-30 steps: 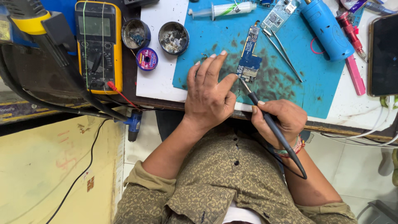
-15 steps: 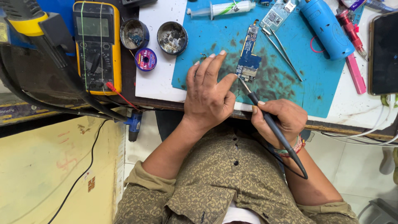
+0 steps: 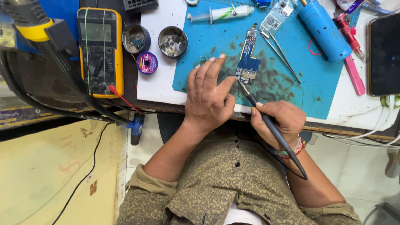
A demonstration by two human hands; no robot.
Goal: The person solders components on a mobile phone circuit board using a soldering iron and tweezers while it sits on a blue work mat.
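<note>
Hands worked together near the desk's front edge: left hand [image 3: 208,98] pressed flat beside the circuit board [image 3: 247,66], right hand [image 3: 277,121] gripped the soldering iron [image 3: 266,121]; nothing had shifted, so soldering continued.

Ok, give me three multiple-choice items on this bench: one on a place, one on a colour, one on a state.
1. Where does the small circuit board lie?
A. on the blue mat
B. on the floor
C. on the meter

2. What colour is the casing of the multimeter?
A. green
B. yellow
C. white

3. What is the right hand doing?
A. resting open and empty
B. gripping the soldering iron
C. holding the tweezers

Answers:
1 A, the board sits on the stained mat beside the left hand.
2 B, a yellow frame surrounds its dark face.
3 B, the fingers wrap the dark handle, with its tip at the board's lower edge.
</note>
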